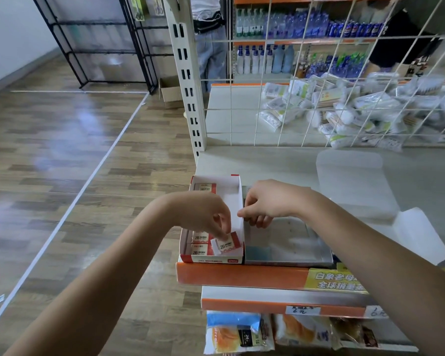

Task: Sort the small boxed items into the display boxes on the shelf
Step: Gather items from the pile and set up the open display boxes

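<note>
A white wire grid (pixel 319 98) stands upright. Behind the wire grid lies a heap of cotton-swab packets (pixel 350 109), with drink bottles (pixel 280 24) on racks farther back. Left of the wire grid, a cardboard carton (pixel 170 92) sits on the wooden floor (pixel 62 155).

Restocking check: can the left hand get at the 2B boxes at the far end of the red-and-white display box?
Probably yes: the display box is open-topped, and nothing covers the far 2B boxes beyond the left hand.

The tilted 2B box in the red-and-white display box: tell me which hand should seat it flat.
Left. The left hand already pinches the tilted 2B box inside the display box; the right hand grips the box's side wall.
</note>
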Motion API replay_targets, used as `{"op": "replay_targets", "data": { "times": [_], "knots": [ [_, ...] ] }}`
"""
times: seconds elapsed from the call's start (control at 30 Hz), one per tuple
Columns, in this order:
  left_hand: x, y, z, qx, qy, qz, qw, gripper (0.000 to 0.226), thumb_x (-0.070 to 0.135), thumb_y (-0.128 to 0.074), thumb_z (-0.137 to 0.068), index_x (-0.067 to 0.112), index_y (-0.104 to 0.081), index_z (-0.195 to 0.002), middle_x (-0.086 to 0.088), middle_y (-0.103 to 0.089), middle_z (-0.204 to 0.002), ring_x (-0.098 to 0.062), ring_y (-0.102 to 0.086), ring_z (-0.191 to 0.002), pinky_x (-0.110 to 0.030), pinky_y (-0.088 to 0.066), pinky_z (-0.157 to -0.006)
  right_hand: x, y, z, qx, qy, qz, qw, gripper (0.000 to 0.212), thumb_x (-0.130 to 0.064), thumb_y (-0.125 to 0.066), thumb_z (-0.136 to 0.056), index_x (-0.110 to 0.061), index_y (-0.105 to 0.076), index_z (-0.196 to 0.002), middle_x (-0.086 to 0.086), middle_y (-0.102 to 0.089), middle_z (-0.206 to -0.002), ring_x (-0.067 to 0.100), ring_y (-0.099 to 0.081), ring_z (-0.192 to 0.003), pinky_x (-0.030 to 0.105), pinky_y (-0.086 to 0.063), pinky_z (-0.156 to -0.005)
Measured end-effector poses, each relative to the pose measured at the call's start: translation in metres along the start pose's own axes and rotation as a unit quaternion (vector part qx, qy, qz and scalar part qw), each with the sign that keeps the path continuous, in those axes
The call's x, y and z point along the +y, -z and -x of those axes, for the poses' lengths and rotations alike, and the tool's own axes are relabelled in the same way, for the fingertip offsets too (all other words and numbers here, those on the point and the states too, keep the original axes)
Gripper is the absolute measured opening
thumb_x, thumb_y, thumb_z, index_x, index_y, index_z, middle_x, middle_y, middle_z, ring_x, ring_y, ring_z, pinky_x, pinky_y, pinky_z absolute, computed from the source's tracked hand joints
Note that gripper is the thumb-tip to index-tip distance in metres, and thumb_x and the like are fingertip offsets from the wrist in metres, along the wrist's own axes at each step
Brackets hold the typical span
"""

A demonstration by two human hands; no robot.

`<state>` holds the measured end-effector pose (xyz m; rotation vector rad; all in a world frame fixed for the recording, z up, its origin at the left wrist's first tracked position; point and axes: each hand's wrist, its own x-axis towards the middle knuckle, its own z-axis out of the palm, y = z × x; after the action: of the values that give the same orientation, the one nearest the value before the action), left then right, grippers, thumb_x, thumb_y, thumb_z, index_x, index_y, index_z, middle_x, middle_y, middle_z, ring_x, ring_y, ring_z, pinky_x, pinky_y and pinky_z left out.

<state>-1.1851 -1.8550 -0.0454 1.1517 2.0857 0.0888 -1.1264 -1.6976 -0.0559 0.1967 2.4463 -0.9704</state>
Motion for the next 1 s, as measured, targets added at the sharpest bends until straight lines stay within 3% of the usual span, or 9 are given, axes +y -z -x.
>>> {"op": "replay_targets", "data": {
  "times": [0.23,0.37,0.5,0.63,0.77,0.9,1.0],
  "knots": [
    [0.002,-0.008,-0.002,0.020,0.003,-0.025,0.999,0.017,0.033,-0.063,-0.086,0.022,-0.069,-0.098,0.011,-0.065,-0.089,-0.001,-0.055,-0.075,-0.015,-0.042,-0.069,0.001,-0.001,-0.001,0.001,0.001,0.009,1.000,0.026,-0.025,-0.057,-0.092,-0.002,-0.068,-0.091,0.007,-0.069,-0.079,0.014,-0.065,-0.064,0.017,-0.055,-0.060],
    [0.008,-0.014,-0.005,0.015,0.012,-0.039,0.999,0.021,0.032,-0.064,-0.086,0.017,-0.070,-0.100,0.007,-0.067,-0.094,-0.009,-0.059,-0.086,-0.026,-0.048,-0.084,0.001,-0.001,-0.002,0.002,0.005,0.018,1.000,0.027,-0.025,-0.057,-0.093,-0.001,-0.068,-0.092,0.008,-0.070,-0.081,0.014,-0.066,-0.065,0.017,-0.055,-0.062],
    [0.008,-0.017,-0.005,0.041,0.009,-0.030,0.999,0.012,0.029,-0.067,-0.084,0.018,-0.067,-0.087,0.014,-0.057,-0.079,-0.005,-0.053,-0.077,-0.021,-0.044,-0.074,0.003,-0.001,-0.002,0.006,0.005,0.021,1.000,0.027,-0.025,-0.057,-0.093,-0.001,-0.069,-0.091,0.008,-0.071,-0.081,0.015,-0.067,-0.066,0.017,-0.055,-0.061],
    [0.008,-0.021,-0.006,0.064,0.005,-0.052,0.997,0.012,0.029,-0.067,-0.084,0.017,-0.067,-0.087,0.009,-0.062,-0.084,-0.006,-0.053,-0.075,-0.017,-0.039,-0.064,0.003,-0.002,-0.003,0.003,0.002,0.015,1.000,0.027,-0.025,-0.057,-0.093,0.000,-0.068,-0.091,0.005,-0.068,-0.076,0.015,-0.066,-0.066,0.017,-0.055,-0.060],
    [0.007,-0.020,-0.004,0.066,0.012,-0.057,0.996,0.012,0.030,-0.064,-0.086,0.019,-0.067,-0.089,0.007,-0.066,-0.093,-0.007,-0.056,-0.080,-0.020,-0.044,-0.071,0.002,-0.002,-0.003,-0.001,0.004,0.042,0.999,0.029,-0.026,-0.055,-0.094,0.001,-0.067,-0.093,0.010,-0.069,-0.082,0.019,-0.066,-0.070,0.021,-0.054,-0.064],
    [0.014,-0.002,0.000,0.144,0.030,-0.099,0.984,0.023,0.039,-0.054,-0.091,0.025,-0.064,-0.106,0.008,-0.066,-0.104,-0.009,-0.060,-0.092,-0.029,-0.051,-0.085,0.000,0.004,0.004,0.026,0.021,0.114,0.993,0.028,-0.029,-0.052,-0.095,-0.006,-0.066,-0.092,0.009,-0.068,-0.088,0.021,-0.064,-0.075,0.028,-0.052,-0.072],
    [0.028,0.018,-0.008,0.232,0.026,-0.151,0.961,0.029,0.046,-0.046,-0.092,0.026,-0.063,-0.105,0.007,-0.066,-0.102,-0.012,-0.061,-0.091,-0.034,-0.052,-0.082,0.002,0.021,0.016,0.104,0.062,0.194,0.973,0.019,-0.024,-0.055,-0.092,-0.013,-0.065,-0.105,0.006,-0.064,-0.107,0.023,-0.059,-0.097,0.034,-0.045,-0.084]
  ]
}}
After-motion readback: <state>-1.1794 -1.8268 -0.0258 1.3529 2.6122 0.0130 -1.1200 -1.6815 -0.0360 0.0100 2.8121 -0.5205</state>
